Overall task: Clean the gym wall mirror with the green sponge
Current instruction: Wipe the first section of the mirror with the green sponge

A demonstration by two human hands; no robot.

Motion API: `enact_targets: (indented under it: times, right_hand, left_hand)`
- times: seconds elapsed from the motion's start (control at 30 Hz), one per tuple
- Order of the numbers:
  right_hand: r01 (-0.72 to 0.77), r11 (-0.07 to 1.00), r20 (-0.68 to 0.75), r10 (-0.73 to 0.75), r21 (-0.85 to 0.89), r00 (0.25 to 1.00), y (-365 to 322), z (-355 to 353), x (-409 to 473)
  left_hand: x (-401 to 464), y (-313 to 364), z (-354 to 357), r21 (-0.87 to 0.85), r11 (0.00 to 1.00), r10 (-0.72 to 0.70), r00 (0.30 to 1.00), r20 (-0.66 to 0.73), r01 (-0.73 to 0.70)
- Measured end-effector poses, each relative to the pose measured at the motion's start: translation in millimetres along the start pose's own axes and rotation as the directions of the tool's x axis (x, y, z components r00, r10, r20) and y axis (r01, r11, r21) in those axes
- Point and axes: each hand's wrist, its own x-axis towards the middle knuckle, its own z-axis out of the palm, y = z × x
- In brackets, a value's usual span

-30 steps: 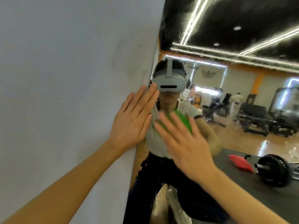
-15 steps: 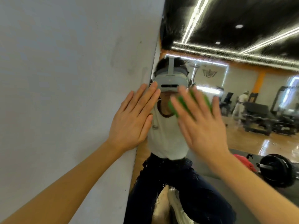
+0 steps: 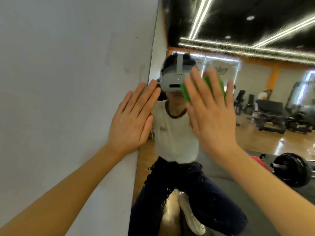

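Note:
The wall mirror (image 3: pixel 255 92) fills the right half of the head view and reflects the gym and me crouching. My right hand (image 3: pixel 211 114) presses the green sponge (image 3: pixel 185 91) flat against the glass with straight, spread fingers; green shows between and beside the fingers, and most of the sponge is hidden behind the hand. My left hand (image 3: pixel 133 120) lies flat with straight fingers on the white wall beside the mirror's left edge. Wet speckles show on the lower glass (image 3: pixel 163 169).
A plain white wall (image 3: pixel 68 82) takes up the left half. The mirror's vertical edge (image 3: pixel 150 74) runs between the wall and the glass. Reflected in the mirror are a barbell plate (image 3: pixel 289 167), benches and machines (image 3: pixel 271 113), and a wooden floor.
My right hand has slid the sponge up and to the right across the glass, from chest height of the reflection to face height. The left hand has stayed on the wall.

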Motion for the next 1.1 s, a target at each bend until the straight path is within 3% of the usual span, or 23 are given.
enact_targets:
  times: [0.07,0.13,0.27,0.37,0.53,0.73,0.83,1.0,1.1]
  right_hand:
    - [-0.128,0.991,-0.043,0.129,0.036,0.991,1,3,23]
    - [-0.131,0.989,-0.034,0.134,0.067,0.990,-11,3,-1]
    - [0.050,0.996,0.101,-0.058,0.074,0.993,-33,-4,-99]
    - [0.143,0.990,0.090,-0.141,-0.016,0.986,-2,-5,-68]
    - [-0.176,0.984,-0.076,0.177,0.014,0.981,33,-5,27]
    - [0.014,0.999,0.091,-0.018,0.042,0.996,-6,-12,-114]
    - [0.100,0.995,0.101,-0.101,0.019,0.990,11,-14,-98]
    - [-0.159,0.987,-0.078,0.161,0.032,0.984,57,-13,15]
    - [-0.160,0.984,-0.075,0.165,0.077,0.983,47,-13,-22]
  left_hand:
    - [0,1,-1,0.003,1.000,-0.002,1.000,-0.004,0.002]
    - [0,1,-2,-0.001,1.000,-0.006,1.000,-0.001,0.006]
    - [1,2,-4,-0.017,1.000,-0.018,1.000,0.001,0.018]
    - [1,3,-5,-0.019,1.000,-0.020,1.000,-0.009,0.020]
    - [1,3,-7,-0.025,0.999,-0.033,0.999,0.000,0.033]
    - [5,29,-19,-0.127,0.991,-0.031,0.998,0.057,0.038]
    - [24,64,-12,-0.139,0.990,0.042,0.998,0.046,-0.035]
    - [54,105,9,-0.204,0.971,-0.130,0.992,-0.002,0.127]
    - [49,104,20,-0.140,0.984,-0.106,0.994,0.026,0.109]
